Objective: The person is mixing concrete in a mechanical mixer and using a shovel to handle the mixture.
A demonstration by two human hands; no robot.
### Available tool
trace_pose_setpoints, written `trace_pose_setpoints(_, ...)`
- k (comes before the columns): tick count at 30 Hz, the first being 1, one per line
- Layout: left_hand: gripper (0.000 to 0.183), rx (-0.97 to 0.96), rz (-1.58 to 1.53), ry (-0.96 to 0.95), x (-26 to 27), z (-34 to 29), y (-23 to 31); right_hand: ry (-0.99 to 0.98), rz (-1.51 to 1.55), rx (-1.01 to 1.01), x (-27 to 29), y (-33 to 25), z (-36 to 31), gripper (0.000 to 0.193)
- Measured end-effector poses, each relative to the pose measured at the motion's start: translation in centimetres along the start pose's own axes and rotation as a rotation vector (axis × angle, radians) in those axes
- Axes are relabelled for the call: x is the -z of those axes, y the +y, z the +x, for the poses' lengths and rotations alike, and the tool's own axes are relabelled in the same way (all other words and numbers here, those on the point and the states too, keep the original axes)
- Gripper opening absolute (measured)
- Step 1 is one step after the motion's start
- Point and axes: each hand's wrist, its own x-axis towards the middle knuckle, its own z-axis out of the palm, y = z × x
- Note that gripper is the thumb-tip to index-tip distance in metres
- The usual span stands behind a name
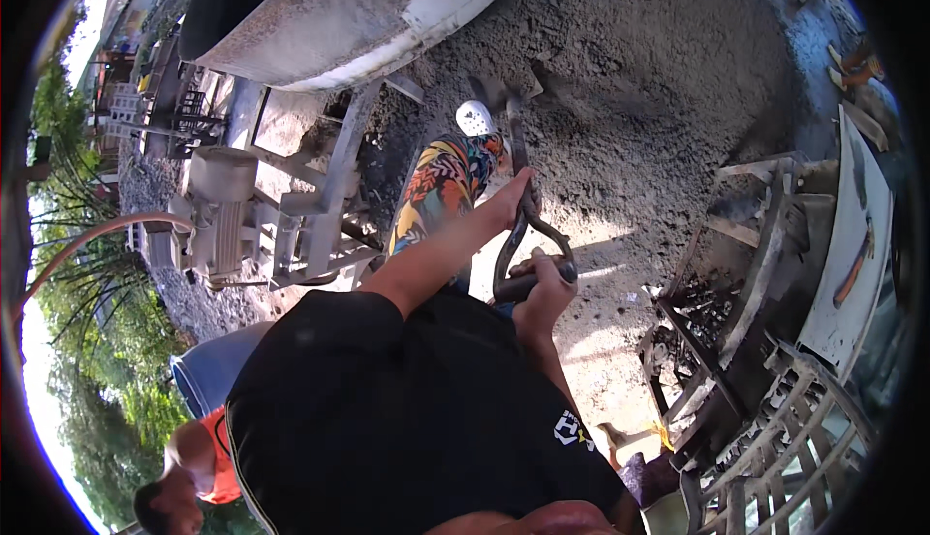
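Note:
A shovel (518, 138) with a dark shaft and a loop-shaped handle slants across the middle of the head view. My left hand (511, 198) is closed around its shaft, just above the loop. Lower down, my right hand (544, 291) grips the dark crossbar of the handle. The blade end rests at the near edge of a big grey heap of sand or gravel (649, 70); how deep it sits cannot be made out. Beside the shaft are my leg in patterned trousers (436, 186) and a white clog with holes (474, 118).
A concrete mixer drum (339, 21) stands at the top left, with its metal frame (339, 181) and motor (225, 176) below. A brown hose (107, 230) arcs left. Behind are a person in orange (218, 453) and a blue barrel (218, 365). Wooden boards (760, 293) stand right.

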Motion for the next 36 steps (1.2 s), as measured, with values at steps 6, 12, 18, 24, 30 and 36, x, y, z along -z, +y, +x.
trace_pose_setpoints(6, 0.035, 0.301, -0.337, -0.008, -0.6, 2.5, 1.4, -0.102, -0.131, -0.005, -2.1, -1.6, 1.5, 0.011)
trace_pose_setpoints(12, 0.044, 0.241, -0.109, 0.023, 1.2, 8.0, -4.8, 0.228, -0.319, 0.081, 3.9, 2.6, 4.2, 0.016)
trace_pose_setpoints(18, 0.048, 0.180, -0.342, -0.055, -4.3, 15.0, -2.3, 0.176, -0.554, 0.144, 4.7, -1.5, 14.9, 0.020)
trace_pose_setpoints(24, 0.043, 0.009, -0.341, 0.052, -3.5, 16.5, -1.7, -0.121, -0.503, 0.126, 6.5, -1.2, 16.5, 0.015)
trace_pose_setpoints(30, 0.075, 0.145, -0.302, -0.032, 1.4, 12.5, 3.6, -0.310, -0.686, 0.301, 3.4, 2.0, 9.1, 0.018)
trace_pose_setpoints(36, 0.057, 0.090, -0.386, 0.076, 2.9, 15.0, 6.8, -0.656, -1.360, 0.729, 1.0, -5.3, 3.6, 0.022)
